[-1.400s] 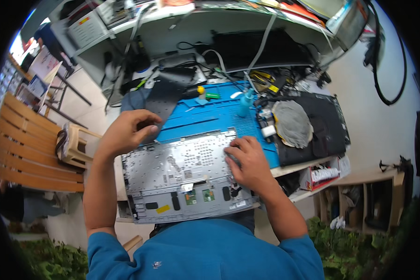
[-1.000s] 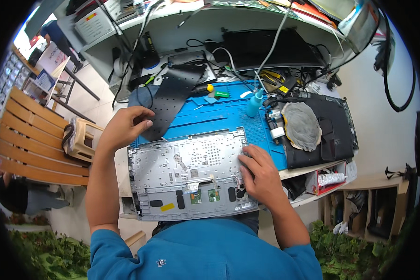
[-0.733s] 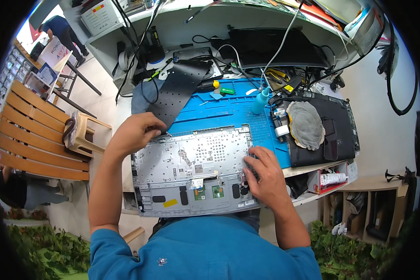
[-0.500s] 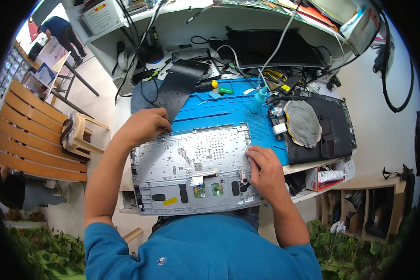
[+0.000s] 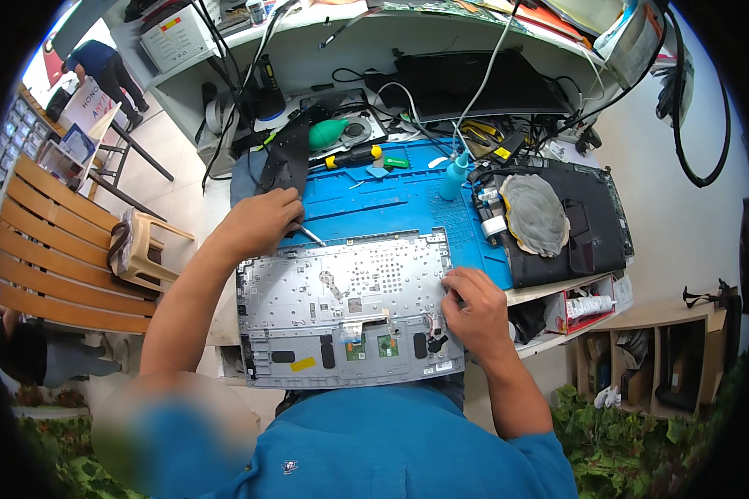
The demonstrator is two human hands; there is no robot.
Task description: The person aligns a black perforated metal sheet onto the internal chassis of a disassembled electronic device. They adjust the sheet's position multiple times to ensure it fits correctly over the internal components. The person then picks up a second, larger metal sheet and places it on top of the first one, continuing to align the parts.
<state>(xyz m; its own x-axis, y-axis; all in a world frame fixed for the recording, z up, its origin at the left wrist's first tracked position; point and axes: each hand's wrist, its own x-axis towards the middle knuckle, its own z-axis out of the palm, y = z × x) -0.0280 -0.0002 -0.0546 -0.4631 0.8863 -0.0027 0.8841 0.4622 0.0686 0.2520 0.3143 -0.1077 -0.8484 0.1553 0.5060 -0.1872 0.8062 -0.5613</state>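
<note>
A silver laptop top case (image 5: 308,291), inner side up, lies between my arms at the bench's front edge. Round studs cover it, and small green boards show at its lower middle. My left hand (image 5: 266,220) is closed above its far left corner, on the lower end of a black perforated sheet (image 5: 285,162) that stretches away over the bench. A thin silver rod (image 5: 313,237) shows beside those fingertips; whether they hold it too is unclear. With curled fingers, my right hand (image 5: 474,303) grips the case's right edge.
Under the case's far side is a blue work mat (image 5: 366,195). A yellow-black screwdriver (image 5: 354,156), a green air blower (image 5: 328,133) and a teal bottle (image 5: 455,176) are beyond. A grey pad (image 5: 534,214) rests on a black laptop part (image 5: 595,249) at right.
The black sheet has swung left and away, uncovering the green blower and a fan behind it. The silver rod now shows by my left fingers. My right hand stays at the case's edge.
</note>
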